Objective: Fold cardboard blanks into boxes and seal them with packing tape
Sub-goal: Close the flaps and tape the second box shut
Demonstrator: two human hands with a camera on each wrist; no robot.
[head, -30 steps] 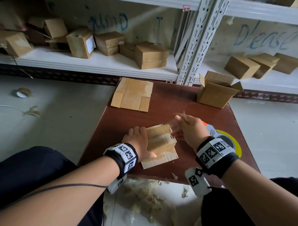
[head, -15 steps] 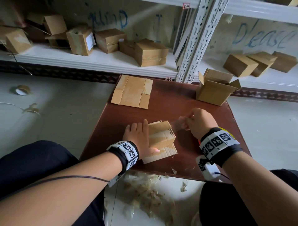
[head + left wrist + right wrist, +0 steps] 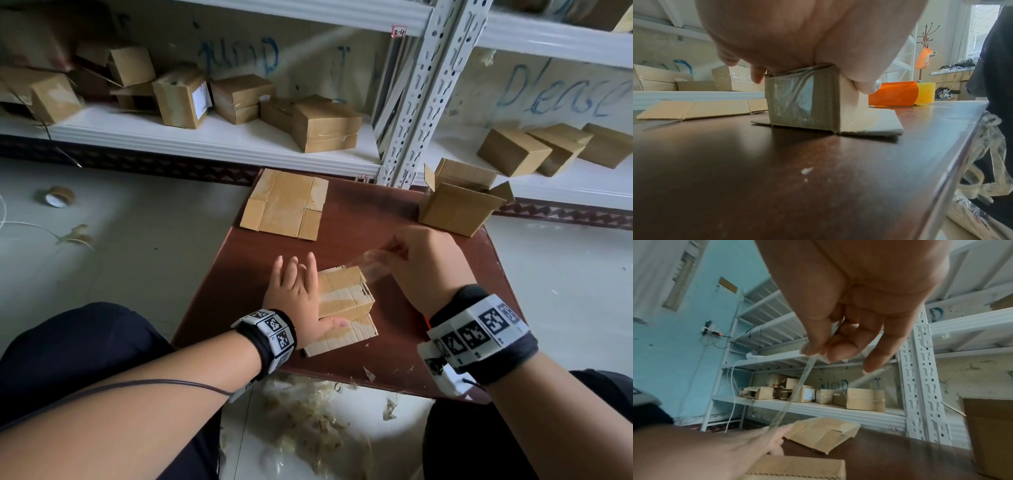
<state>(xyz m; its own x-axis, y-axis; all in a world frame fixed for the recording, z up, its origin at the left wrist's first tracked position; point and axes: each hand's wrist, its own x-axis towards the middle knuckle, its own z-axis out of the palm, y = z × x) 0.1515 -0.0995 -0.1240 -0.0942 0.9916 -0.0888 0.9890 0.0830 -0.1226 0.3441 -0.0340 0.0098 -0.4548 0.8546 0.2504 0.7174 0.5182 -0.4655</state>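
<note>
1. The left hand [image 3: 297, 291] lies flat with straight fingers on the small brown cardboard box [image 3: 344, 297], pressing it onto the dark brown wooden desk [image 3: 428, 349].
2. The right hand [image 3: 430, 265] pinches a clear strip of packing tape [image 3: 795, 391] that runs down to the box.
3. A flat brown cardboard blank [image 3: 286, 205] lies at the desk's far edge; an open-flapped cardboard box [image 3: 457, 205] stands at the far right corner.
4. An orange tape dispenser [image 3: 893, 94] sits beyond the box.
</note>
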